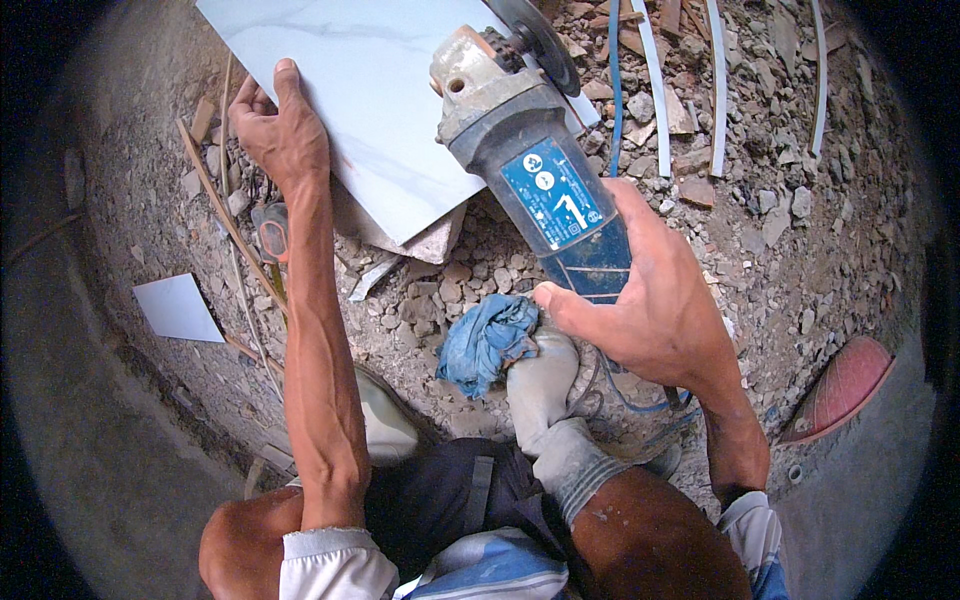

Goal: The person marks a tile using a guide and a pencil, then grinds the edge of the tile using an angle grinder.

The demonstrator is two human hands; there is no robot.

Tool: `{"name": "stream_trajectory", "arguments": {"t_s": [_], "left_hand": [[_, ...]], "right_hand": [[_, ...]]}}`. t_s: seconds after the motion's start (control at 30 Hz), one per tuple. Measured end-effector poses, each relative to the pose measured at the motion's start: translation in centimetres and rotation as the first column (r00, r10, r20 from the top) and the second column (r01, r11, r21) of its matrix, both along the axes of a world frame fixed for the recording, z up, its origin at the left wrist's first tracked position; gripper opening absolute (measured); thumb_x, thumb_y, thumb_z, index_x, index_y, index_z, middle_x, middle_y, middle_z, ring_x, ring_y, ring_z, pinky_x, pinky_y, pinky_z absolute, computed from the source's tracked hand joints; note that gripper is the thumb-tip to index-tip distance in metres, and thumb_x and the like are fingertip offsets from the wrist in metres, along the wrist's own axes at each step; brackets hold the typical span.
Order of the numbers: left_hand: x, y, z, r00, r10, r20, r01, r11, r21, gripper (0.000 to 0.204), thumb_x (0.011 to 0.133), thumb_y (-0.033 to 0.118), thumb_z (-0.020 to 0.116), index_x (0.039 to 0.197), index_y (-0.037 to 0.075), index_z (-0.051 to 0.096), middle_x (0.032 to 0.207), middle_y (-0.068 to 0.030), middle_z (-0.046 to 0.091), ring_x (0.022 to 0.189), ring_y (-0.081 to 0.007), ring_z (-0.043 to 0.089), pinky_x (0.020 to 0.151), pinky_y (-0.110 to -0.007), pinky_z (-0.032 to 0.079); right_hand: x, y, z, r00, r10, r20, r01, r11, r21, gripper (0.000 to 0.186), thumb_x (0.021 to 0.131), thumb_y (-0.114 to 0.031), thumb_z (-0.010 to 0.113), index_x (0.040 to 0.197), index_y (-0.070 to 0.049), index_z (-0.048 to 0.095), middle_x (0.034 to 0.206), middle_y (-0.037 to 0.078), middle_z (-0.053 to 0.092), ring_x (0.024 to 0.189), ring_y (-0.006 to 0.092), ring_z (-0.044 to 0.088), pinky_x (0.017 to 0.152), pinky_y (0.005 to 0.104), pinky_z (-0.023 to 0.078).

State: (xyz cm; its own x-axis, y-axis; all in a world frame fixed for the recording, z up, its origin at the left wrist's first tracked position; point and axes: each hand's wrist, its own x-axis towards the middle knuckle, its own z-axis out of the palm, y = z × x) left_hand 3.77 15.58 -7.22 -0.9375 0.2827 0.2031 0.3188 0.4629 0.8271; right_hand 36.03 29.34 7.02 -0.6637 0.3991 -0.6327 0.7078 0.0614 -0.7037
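Note:
My right hand [665, 295] is wrapped round the dark blue body of an angle grinder [545, 170], thumb on the near side. The grinder's head points away from me, and its dark cutting disc [540, 45] stands at the right edge of a white, grey-veined tile [390, 120]. Whether the disc touches the tile, I cannot tell. My left hand [285, 125] grips the tile's left edge, thumb on top and fingers curled beneath. Below the tile's near corner a pale block [435, 238] shows, on the rubble.
Broken rubble [750, 230] covers the ground. Narrow tile strips [718, 90] and a blue strip [615, 90] lie at the far right. Blue cloth [488, 345] rests by my foot. Left are a tape measure [271, 233], wooden stick [215, 190] and tile offcut [180, 308]; right, a red basin [843, 388].

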Motion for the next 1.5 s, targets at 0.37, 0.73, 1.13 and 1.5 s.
{"name": "stream_trajectory", "arguments": {"t_s": [0.37, 0.73, 1.13, 1.5], "left_hand": [[-0.9, -0.5, -0.8, 1.000, -0.014, 0.000, 0.014, 0.999, 0.041, 0.067, 0.103, 0.042, 0.075, 0.135, -0.014, 0.056, 0.116, -0.0229, 0.067, 0.104, -0.0271, 0.070, 0.092, -0.039, 0.058], [-0.4, -0.3, -0.6, 0.999, 0.024, -0.044, -0.024, 1.000, 0.001, 0.063, 0.102, 0.040, 0.079, 0.132, -0.012, 0.061, 0.111, -0.0167, 0.072, 0.100, -0.0203, 0.068, 0.091, -0.032, 0.054], [-0.6, -0.4, -0.8, 0.999, 0.015, -0.034, -0.014, 1.000, 0.016, 0.063, 0.101, 0.043, 0.079, 0.129, -0.011, 0.062, 0.115, -0.0169, 0.072, 0.103, -0.0212, 0.068, 0.094, -0.034, 0.054], [-0.3, -0.2, -0.3, 0.999, 0.000, -0.043, -0.001, 1.000, -0.024, 0.066, 0.102, 0.044, 0.076, 0.132, -0.012, 0.059, 0.112, -0.0180, 0.068, 0.100, -0.0240, 0.068, 0.091, -0.038, 0.057]], "right_hand": [[0.3, -0.3, -0.1, 1.000, -0.015, -0.019, 0.015, 1.000, -0.017, 0.070, 0.081, -0.025, 0.089, 0.139, 0.001, 0.058, 0.111, 0.017, 0.074, 0.096, 0.0236, 0.073, 0.089, 0.0388, 0.059], [0.8, -0.5, 0.0, 1.000, 0.002, -0.026, -0.002, 1.000, 0.025, 0.070, 0.081, -0.025, 0.089, 0.139, 0.000, 0.058, 0.113, 0.019, 0.073, 0.100, 0.0268, 0.073, 0.092, 0.0409, 0.059], [1.2, -0.7, 0.2, 1.000, -0.009, -0.013, 0.009, 1.000, -0.005, 0.074, 0.081, -0.026, 0.089, 0.142, 0.002, 0.057, 0.115, 0.019, 0.073, 0.102, 0.0267, 0.074, 0.093, 0.0410, 0.059], [1.4, -0.7, 0.3, 1.000, -0.006, 0.012, 0.006, 1.000, -0.001, 0.073, 0.081, -0.025, 0.089, 0.141, 0.001, 0.057, 0.115, 0.019, 0.073, 0.101, 0.0261, 0.074, 0.093, 0.0407, 0.059]]}}
